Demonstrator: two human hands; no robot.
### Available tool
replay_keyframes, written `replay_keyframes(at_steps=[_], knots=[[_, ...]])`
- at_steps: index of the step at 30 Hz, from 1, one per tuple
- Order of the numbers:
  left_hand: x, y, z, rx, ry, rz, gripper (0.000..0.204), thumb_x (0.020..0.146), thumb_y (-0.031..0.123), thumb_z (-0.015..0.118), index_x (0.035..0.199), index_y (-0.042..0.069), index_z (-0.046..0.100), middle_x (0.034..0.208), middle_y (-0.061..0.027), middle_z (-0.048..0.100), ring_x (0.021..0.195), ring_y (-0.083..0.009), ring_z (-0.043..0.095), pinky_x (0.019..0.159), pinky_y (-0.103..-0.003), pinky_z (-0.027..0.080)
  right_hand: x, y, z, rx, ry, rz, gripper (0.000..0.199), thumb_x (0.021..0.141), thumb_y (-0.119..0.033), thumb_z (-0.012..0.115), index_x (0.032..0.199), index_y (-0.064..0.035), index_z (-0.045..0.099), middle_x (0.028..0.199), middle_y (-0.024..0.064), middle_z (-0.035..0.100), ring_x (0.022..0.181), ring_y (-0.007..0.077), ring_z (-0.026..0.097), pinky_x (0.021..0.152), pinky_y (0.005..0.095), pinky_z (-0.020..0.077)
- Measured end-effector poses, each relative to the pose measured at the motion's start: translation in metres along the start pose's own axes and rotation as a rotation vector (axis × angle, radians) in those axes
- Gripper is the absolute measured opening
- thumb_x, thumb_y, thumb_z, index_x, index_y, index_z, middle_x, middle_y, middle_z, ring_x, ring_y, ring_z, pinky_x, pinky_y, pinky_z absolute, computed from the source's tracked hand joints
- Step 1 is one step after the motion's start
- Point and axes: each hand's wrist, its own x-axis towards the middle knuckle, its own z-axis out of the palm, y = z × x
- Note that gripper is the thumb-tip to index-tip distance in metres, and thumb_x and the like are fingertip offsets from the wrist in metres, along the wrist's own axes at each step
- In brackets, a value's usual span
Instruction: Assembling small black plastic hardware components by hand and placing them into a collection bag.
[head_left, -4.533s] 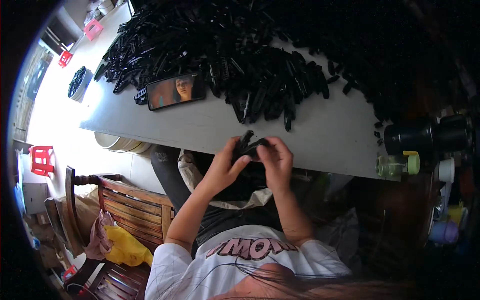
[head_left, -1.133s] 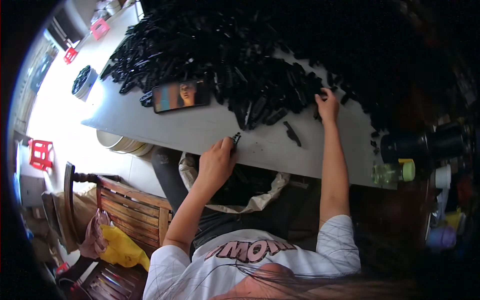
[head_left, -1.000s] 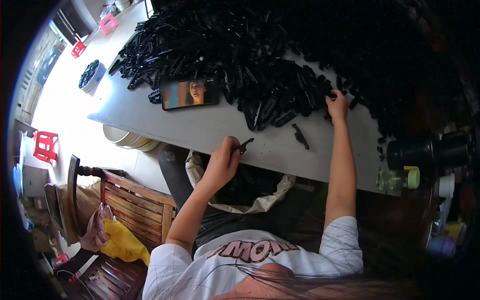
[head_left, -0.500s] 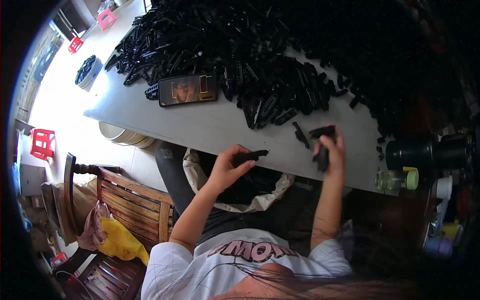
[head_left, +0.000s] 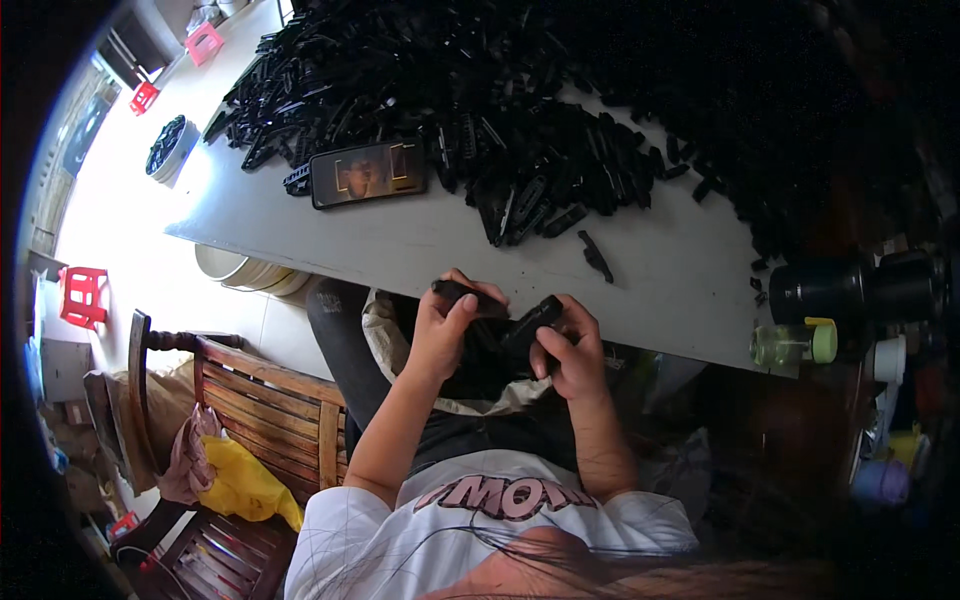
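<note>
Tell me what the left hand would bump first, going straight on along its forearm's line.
Probably the pile of black parts on the table. If the left hand sits lower than it looks, the table's edge comes first; height is unclear.

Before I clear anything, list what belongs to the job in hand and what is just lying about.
Apparently in the job:
- black piece in left hand
- second black piece in right hand
- heap of black pieces on table

Apparently lying about:
- phone
- green-lidded bottle
- yellow cloth or bag
</note>
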Motion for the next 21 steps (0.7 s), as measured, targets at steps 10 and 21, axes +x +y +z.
replay_keyframes(at_steps=[10, 21], knots=[[-0.015, 0.005, 0.004, 0.774, -0.105, 0.042, 0.033, 0.085, 0.015, 0.056, 0.112, 0.001, 0.043, 0.077, -0.0187, 0.055, 0.066, -0.0329, 0.056, 0.061, -0.033, 0.044, 0.004, 0.007, 0.003, -0.284, -0.044, -0.108, 0.025, 0.083, -0.007, 0.060, 0.106, -0.0015, 0.054, 0.069, 0.0018, 0.056, 0.049, 0.0076, 0.052, 0.044, 0.0239, 0.0426], [-0.007, 0.003, 0.031, 0.829, -0.295, -0.146, 0.031, 0.081, 0.010, 0.059, 0.107, -0.003, 0.048, 0.083, -0.0246, 0.056, 0.079, -0.0432, 0.054, 0.065, -0.039, 0.044, 0.003, -0.020, -0.003, -0.580, 0.216, -0.406, 0.037, 0.072, -0.011, 0.073, 0.102, 0.0014, 0.054, 0.089, 0.0048, 0.055, 0.056, 0.0065, 0.051, 0.048, 0.0195, 0.0407]])
